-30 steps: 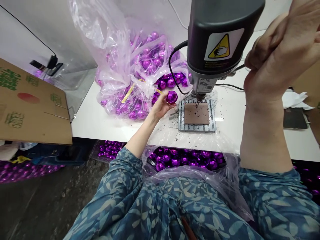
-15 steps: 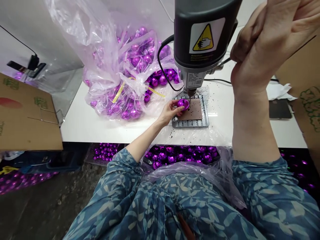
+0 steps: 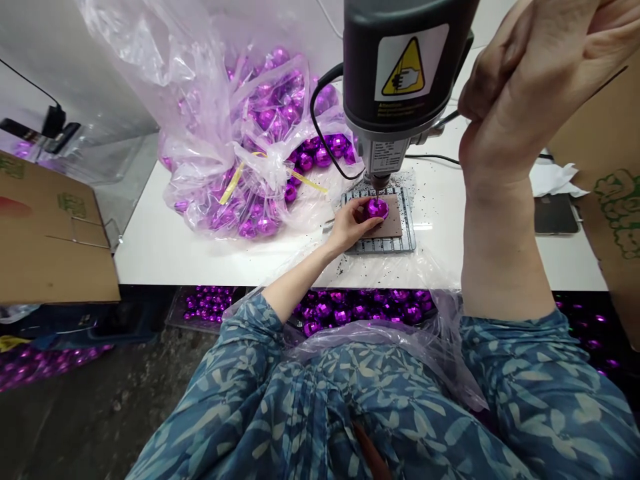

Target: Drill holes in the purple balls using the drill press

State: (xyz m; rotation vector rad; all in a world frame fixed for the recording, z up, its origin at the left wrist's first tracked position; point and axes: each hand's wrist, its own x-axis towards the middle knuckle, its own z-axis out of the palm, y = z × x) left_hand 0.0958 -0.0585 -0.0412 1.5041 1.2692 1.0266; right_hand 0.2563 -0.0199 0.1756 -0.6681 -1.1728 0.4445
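My left hand (image 3: pixel 351 221) pinches a shiny purple faceted ball (image 3: pixel 377 209) between thumb and fingers. The ball sits on a brown board (image 3: pixel 391 225) that lies on the slotted metal base (image 3: pixel 409 241) of a drill press (image 3: pixel 395 80). Right above the ball is the drill chuck (image 3: pixel 381 184), its bit reaching down to the ball's top; whether it has gone in, I cannot tell. High on the right, my right hand (image 3: pixel 525 73) is closed around the drill press lever (image 3: pixel 447 120), whose grip end is hidden by the fingers.
A clear plastic bag (image 3: pixel 210 140) full of purple balls stands on the white table (image 3: pixel 165 260), left of the drill. More purple balls (image 3: pixel 360 312) lie below the table edge. Cardboard boxes (image 3: pixel 50 240) flank both sides. A dark phone (image 3: pixel 556 215) lies at right among dark shavings' far side.
My left hand has moved the ball slightly right, from beside the bit to directly beneath it. My right hand stays on the lever. The whole view has shifted a little.
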